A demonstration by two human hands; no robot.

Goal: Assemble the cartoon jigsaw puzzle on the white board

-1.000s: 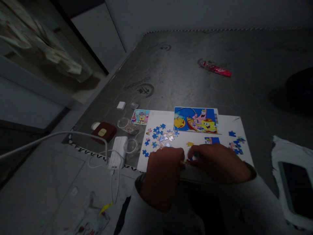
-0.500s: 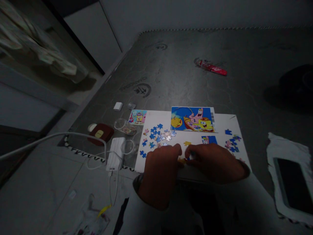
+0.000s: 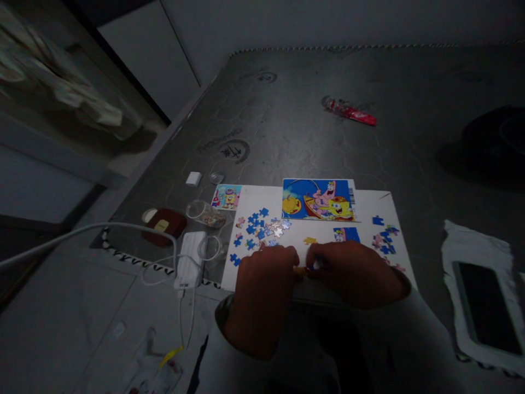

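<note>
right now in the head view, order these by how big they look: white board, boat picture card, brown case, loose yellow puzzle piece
1. White board
2. Boat picture card
3. Brown case
4. Loose yellow puzzle piece

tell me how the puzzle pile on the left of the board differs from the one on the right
Number: the left pile has clearly more pieces than the right pile.
Spread: the left pile covers a wider patch; the right pile is smaller.
Colour: the left pile mixes blue with pale, shiny pieces; the right pile shows mostly blue and pink.
Shared: both lie on the white board and include blue pieces.
</note>
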